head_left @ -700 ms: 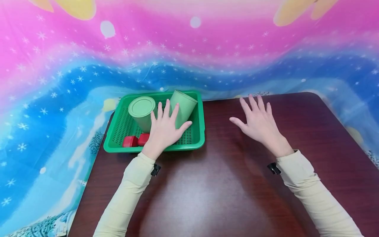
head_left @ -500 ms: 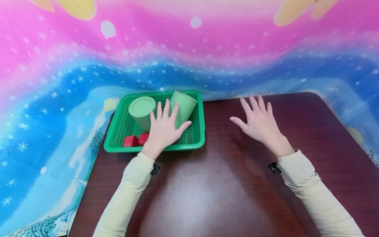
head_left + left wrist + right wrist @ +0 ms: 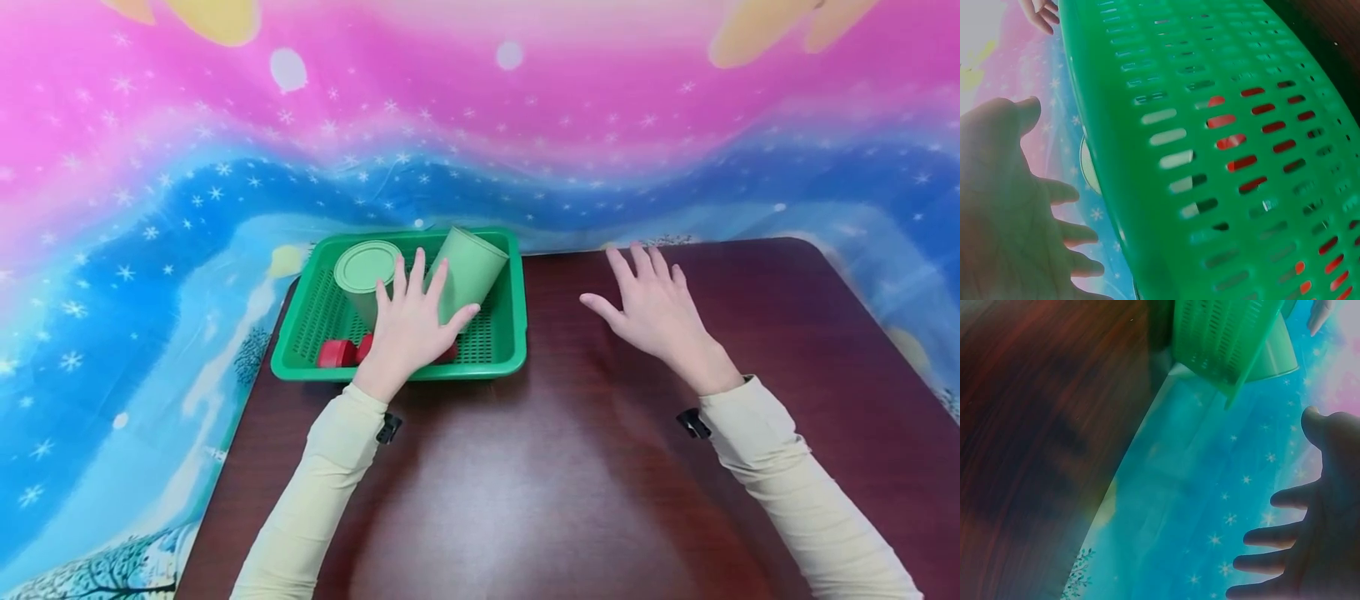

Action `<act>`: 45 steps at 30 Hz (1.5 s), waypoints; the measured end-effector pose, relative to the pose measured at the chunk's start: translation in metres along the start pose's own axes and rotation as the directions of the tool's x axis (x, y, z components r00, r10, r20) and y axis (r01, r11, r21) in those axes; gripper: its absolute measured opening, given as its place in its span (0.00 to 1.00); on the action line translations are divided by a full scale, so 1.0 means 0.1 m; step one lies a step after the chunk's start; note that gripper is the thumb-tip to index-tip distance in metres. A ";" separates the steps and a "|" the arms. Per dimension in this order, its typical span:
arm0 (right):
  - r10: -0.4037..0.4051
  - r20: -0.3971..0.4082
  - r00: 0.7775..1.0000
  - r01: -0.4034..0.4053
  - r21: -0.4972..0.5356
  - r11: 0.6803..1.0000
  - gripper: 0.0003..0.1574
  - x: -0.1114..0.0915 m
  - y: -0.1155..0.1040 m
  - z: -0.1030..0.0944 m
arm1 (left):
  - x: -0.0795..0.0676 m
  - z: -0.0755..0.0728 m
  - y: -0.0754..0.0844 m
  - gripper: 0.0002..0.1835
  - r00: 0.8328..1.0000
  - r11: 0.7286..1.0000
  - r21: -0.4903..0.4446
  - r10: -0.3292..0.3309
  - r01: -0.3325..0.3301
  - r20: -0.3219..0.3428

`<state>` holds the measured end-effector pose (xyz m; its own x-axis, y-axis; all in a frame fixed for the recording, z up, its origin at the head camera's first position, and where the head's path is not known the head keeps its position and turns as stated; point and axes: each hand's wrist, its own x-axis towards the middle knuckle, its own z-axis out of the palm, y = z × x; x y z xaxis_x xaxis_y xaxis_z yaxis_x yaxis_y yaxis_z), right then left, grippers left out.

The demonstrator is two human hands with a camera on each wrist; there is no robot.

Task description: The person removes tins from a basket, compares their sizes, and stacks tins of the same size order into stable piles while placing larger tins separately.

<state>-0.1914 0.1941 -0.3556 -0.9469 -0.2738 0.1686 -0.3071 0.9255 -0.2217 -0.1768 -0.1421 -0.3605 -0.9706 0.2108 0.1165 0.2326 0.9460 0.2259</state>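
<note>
My left hand (image 3: 408,329) hovers over the green plastic basket (image 3: 517,333) with its fingers spread, holding nothing. Inside the basket, one pale green can (image 3: 366,267) stands upright at the left, and a second pale green can (image 3: 472,271) leans tilted at the back right. A red dumbbell-shaped object (image 3: 337,353) lies along the front wall, partly hidden behind my left hand. Through the slots in the left wrist view, red pieces (image 3: 1232,142) show inside. My right hand (image 3: 652,312) is spread in the air to the right of the basket, over the table, also holding nothing.
The dark reddish-brown table (image 3: 480,500) carries the basket at its back left. Behind and left of it hangs a pink and blue cloth (image 3: 420,183) with snowflakes. Black wrist devices (image 3: 388,428) sit at both cuffs.
The view has shifted slightly, so the basket and backdrop appear a little further right. Both hands keep their spread pose, and the basket's contents look unchanged.
</note>
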 end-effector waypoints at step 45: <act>-0.582 0.043 0.812 0.571 0.146 0.808 0.31 0.76 -1.55 0.37 | -0.63 -0.13 -1.50 0.26 0.878 0.915 -0.280 -0.372 0.291 -0.302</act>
<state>-0.2197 0.0206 -0.3436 -0.5940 -0.7724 0.2251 -0.8031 0.5526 -0.2230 -0.1498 -0.3006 -0.3893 -0.9196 -0.2413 0.3100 -0.0526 0.8576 0.5116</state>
